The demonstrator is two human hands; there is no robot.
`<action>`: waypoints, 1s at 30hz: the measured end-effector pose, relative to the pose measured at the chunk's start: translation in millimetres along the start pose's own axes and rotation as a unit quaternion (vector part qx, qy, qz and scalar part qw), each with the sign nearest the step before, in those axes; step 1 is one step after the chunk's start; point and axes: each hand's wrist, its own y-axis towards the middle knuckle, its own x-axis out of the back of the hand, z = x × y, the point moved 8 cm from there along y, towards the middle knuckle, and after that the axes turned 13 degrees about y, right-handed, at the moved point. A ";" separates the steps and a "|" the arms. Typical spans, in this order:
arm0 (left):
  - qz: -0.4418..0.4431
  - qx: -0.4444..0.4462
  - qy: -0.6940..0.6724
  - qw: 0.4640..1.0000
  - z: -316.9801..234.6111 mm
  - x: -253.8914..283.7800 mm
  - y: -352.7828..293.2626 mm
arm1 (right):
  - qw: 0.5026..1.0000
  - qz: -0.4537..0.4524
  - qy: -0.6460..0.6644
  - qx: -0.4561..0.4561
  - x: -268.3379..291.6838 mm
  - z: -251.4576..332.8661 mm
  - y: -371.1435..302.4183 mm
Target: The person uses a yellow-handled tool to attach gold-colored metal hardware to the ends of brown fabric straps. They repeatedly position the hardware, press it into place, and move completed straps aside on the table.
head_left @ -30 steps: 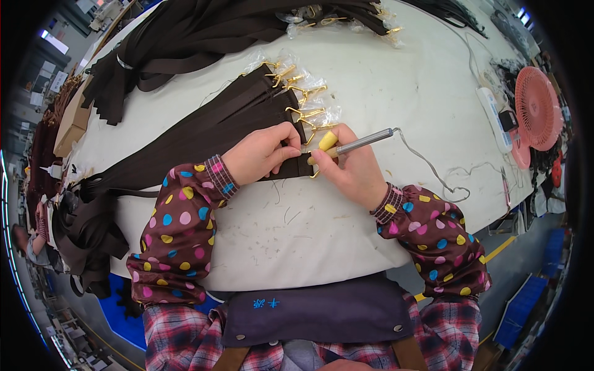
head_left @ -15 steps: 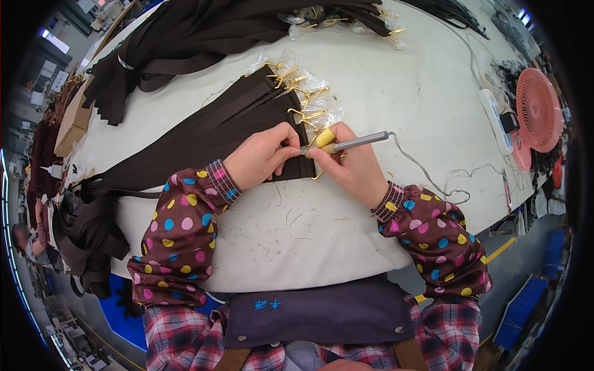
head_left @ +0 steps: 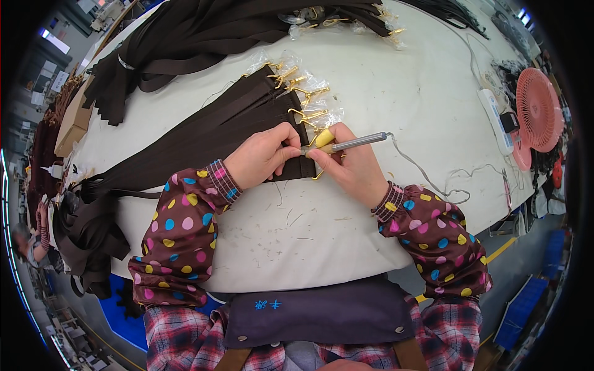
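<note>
A fan of dark brown straps [head_left: 213, 133] lies across the table, their stitched ends to the right, with gold metal hooks [head_left: 312, 115] partly wrapped in clear plastic. Over the nearest strap ends, my left hand [head_left: 257, 157] is closed in a pinch; what its fingertips hold is hidden. My right hand [head_left: 356, 170] grips a corded soldering iron [head_left: 362, 141] with a grey metallic handle, its front end pointing left at my left fingertips. A yellow finger cover [head_left: 324, 137] sits on a right finger. The two hands nearly touch at the strap edge.
Another bundle of brown straps [head_left: 179, 46] lies at the back. On the right are a pink fan [head_left: 538, 111], a white power strip [head_left: 495, 120] and the iron's grey cord [head_left: 421, 172]. Thread scraps [head_left: 294, 217] litter the white tabletop [head_left: 309, 260]. A cardboard box [head_left: 74, 127] stands left.
Both hands and the soldering iron have hardly moved. At the far left, another person has shifted slightly.
</note>
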 end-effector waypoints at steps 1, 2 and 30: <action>0.000 0.000 -0.001 1.000 0.1 0.0 0.0 | 1.000 0.001 -0.002 -0.001 -0.1 -0.3 0.1; 0.000 0.003 -0.002 1.000 -0.2 0.2 0.0 | 1.000 0.003 -0.004 -0.002 0.0 -0.8 0.2; -0.142 -0.054 0.095 0.984 -12.0 -0.6 -2.1 | 0.992 -0.081 0.074 0.056 18.0 6.0 -3.4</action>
